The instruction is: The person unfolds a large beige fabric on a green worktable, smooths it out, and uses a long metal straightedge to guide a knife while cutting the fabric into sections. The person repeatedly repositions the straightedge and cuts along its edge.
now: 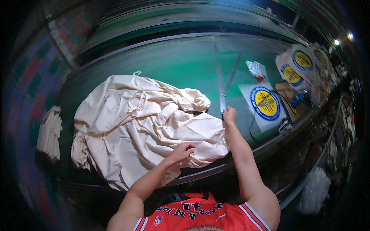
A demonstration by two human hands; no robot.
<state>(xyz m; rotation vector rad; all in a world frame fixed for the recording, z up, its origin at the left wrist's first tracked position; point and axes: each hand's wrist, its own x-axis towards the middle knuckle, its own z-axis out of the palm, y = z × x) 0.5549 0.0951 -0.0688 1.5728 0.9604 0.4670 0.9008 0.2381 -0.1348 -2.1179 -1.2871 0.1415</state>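
Left hand pinching cream cloth, right hand gripping metal ruler, green table

Under the left hand lay matt, creased cream cloth; by the right hand, a shiny metal ruler on a smooth green table.

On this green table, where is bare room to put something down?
Bare green table lies beyond the crumpled cream cloth, left of the long metal rulers. The right side is crowded: printed cloth bags and small items. The cloth fills the near left.
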